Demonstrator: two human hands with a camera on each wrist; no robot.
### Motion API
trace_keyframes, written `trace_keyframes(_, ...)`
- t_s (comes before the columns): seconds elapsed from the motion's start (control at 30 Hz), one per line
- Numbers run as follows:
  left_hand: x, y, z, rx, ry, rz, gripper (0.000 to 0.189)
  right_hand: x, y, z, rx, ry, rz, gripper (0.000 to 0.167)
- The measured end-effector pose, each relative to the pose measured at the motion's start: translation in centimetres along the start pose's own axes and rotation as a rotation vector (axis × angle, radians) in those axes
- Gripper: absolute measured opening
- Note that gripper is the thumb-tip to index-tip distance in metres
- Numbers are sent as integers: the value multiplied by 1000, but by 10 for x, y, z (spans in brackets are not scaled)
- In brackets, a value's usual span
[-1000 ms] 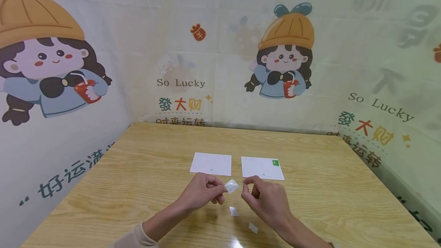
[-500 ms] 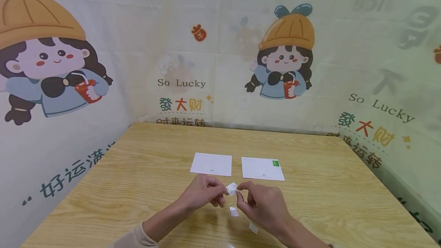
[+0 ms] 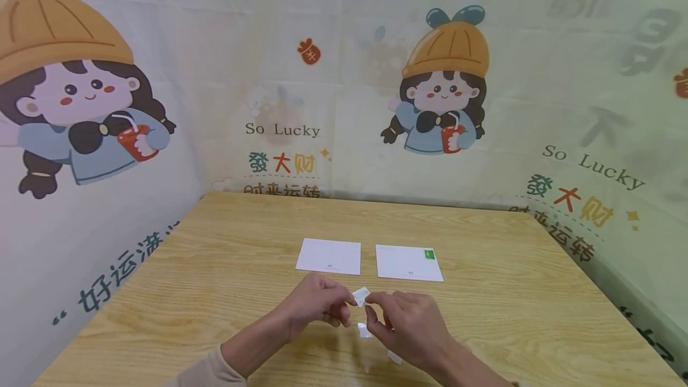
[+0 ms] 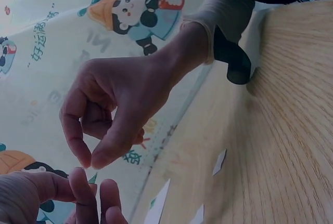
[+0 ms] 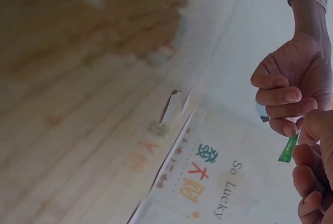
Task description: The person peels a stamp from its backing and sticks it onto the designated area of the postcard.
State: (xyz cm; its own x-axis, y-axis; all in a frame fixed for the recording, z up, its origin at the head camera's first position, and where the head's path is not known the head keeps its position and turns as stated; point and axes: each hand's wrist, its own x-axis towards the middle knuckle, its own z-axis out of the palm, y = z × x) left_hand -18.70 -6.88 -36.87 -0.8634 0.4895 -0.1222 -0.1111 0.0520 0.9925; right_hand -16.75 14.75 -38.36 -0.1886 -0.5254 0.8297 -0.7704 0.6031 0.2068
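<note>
A small stamp [image 3: 361,295] is held up over the table, its white back facing the head view; its green face [image 5: 287,149] shows in the right wrist view. My left hand [image 3: 317,304] pinches one edge between thumb and forefinger. From the other side my right hand [image 3: 412,326] brings thumb and forefinger onto the opposite corner, its other fingers curled. In the left wrist view the right hand's [image 4: 122,99] thumb and forefinger tips come together at the stamp. Below the hands lie two small white scraps, one [image 3: 364,331] partly covered by the right hand.
Two white cards lie side by side beyond the hands: a plain left card [image 3: 328,257] and a right card [image 3: 403,263] with a green stamp [image 3: 429,254] in its upper right corner. The wooden table [image 3: 242,226] meets a printed cloth backdrop [image 3: 344,76] behind.
My right hand has moved left and slightly down, bringing its fingertips from apart onto the stamp's corner. The left hand keeps its pinch, and the stamp has tilted slightly.
</note>
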Motion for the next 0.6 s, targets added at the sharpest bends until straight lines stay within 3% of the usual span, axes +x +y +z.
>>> trace_keyframes(0.33,0,1,1,-61,-6,-77,15,1,-1,-2,-11,-26,-16,30)
trace_keyframes(0.6,-2,2,0,-71,-20,-84,15,2,-2,-3,-15,-15,-27,28)
